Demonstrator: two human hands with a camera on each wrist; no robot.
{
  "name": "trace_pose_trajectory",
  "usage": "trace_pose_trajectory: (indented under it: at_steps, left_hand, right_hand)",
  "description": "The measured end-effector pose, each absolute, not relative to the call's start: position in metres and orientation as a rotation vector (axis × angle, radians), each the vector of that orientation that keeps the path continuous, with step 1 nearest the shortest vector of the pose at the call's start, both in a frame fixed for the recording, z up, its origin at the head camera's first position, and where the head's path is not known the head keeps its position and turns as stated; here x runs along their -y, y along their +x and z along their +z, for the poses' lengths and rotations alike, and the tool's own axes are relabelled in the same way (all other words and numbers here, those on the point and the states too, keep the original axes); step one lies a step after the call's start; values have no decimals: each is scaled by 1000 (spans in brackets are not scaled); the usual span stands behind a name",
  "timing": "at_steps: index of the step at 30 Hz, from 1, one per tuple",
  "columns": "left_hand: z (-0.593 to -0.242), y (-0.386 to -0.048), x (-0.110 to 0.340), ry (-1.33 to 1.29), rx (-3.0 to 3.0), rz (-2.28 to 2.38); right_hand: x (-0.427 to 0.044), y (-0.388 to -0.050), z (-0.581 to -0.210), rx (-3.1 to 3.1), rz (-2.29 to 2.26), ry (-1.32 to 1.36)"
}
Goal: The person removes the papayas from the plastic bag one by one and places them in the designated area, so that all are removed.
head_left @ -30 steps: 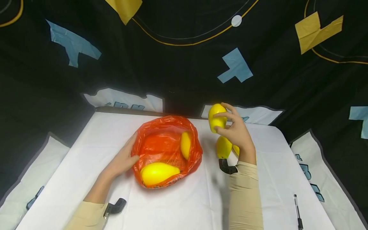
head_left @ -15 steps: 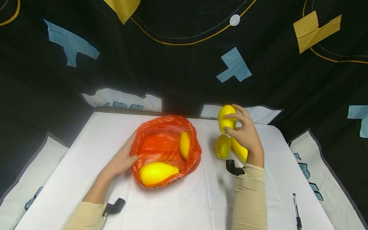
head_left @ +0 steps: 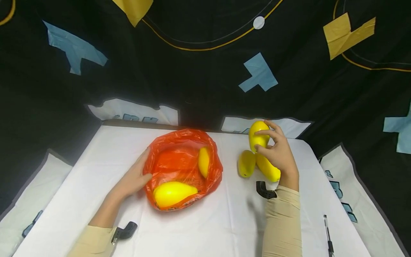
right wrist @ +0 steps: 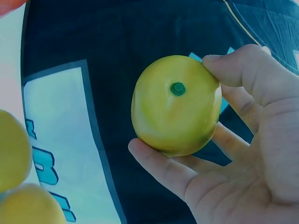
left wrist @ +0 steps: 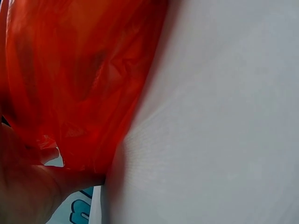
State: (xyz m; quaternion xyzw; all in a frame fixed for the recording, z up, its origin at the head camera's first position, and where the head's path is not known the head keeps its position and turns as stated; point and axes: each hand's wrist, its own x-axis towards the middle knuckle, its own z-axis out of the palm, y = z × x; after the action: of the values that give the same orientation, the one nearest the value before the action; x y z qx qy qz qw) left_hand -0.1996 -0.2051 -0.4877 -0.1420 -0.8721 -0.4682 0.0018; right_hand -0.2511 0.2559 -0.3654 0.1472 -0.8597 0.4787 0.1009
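Observation:
My right hand (head_left: 278,153) holds a yellow mango (head_left: 258,132) between thumb and fingertips, above the table's far right part. A green stem nub shows on the held mango (right wrist: 175,109) in the right wrist view. Just below lie a greenish-yellow mango (head_left: 246,163) and a longer yellow mango (head_left: 269,169), close together. My left hand (head_left: 133,178) rests against the left side of an open red plastic bag (head_left: 179,155), fingers fairly straight, thumb touching its side. Inside the bag are two yellow fruits, one at the near side (head_left: 173,194), the other on the right (head_left: 203,162).
White cloth covers the table (head_left: 192,232). A pen (head_left: 328,235) lies near the right front. Behind the table hangs a black printed cloth (head_left: 205,85) with blue and gold shapes. Each sleeve carries a small black wrist mount (head_left: 265,190).
My right hand has moved right and slightly nearer with the held mango, uncovering more of the longer mango beneath. The left hand stays against the bag. The head view has shifted slightly.

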Motion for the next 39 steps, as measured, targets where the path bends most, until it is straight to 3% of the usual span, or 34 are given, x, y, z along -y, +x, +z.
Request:
trace_pose_trajectory:
  at_steps: [6,21,39]
  left_hand:
    - [-488,-203,206,-461,2722,-1499]
    - [-488,-204,205,-472,2724,-1492]
    - [-491,-207,206,-496,2710,-1516]
  right_hand:
    - [-251,-230,-343,2550,1370,407]
    - [-273,-225,-352,2537,1355,261]
    - [-344,-231,-413,2476,1287,33]
